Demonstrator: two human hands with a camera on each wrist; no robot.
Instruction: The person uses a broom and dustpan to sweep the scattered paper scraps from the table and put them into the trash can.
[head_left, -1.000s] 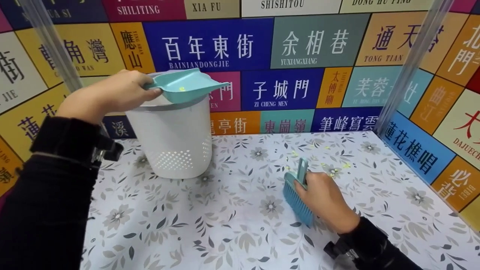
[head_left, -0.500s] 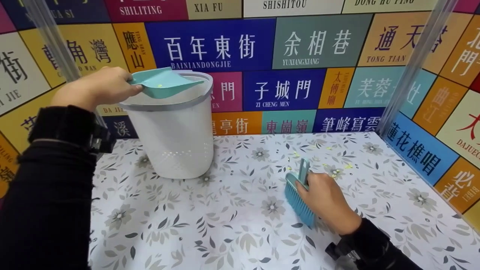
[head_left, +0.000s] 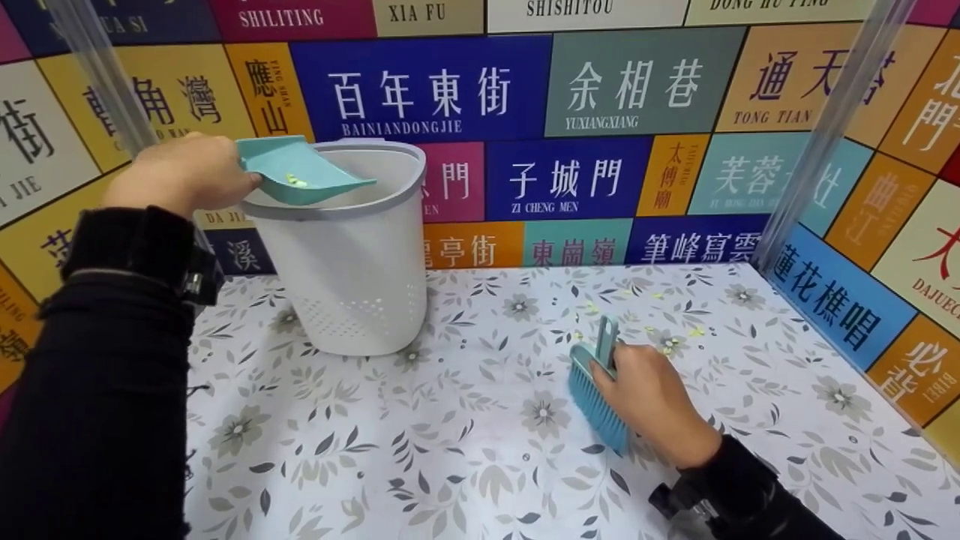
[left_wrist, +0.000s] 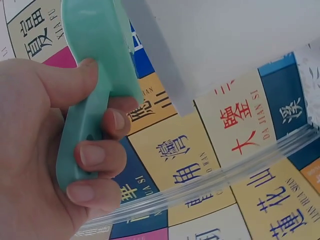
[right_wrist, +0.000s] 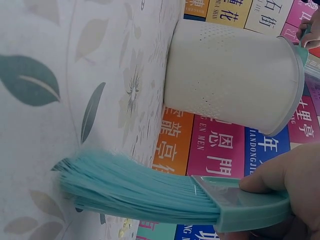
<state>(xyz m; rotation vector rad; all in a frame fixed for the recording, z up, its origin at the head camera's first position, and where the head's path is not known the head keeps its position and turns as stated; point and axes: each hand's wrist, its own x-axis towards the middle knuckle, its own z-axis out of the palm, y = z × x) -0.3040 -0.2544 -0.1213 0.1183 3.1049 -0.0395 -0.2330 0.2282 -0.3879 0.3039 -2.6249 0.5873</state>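
My left hand [head_left: 184, 171] grips the handle of a teal dustpan [head_left: 300, 165], its fingers curled round it in the left wrist view. The pan is tilted over the mouth of a white bin [head_left: 352, 277] with a grey rim, and a few yellow-green bits [head_left: 296, 181] lie in it. On the right, my right hand [head_left: 649, 397] holds a teal hand brush [head_left: 600, 397]. Its bristles [right_wrist: 125, 185] reach down to the tablecloth in the right wrist view, with the thumb pressed on the brush's back.
More yellow-green scraps [head_left: 667, 341] are scattered on the flowered tablecloth [head_left: 450, 420] beyond the brush. Walls of coloured panels [head_left: 420, 90] with lettering stand behind and at both sides. Clear upright posts [head_left: 825, 127] mark the corners.
My left hand has drawn the dustpan leftward over the bin, and the pan's front edge now dips lower toward the opening. The right hand with the brush has stayed in place.
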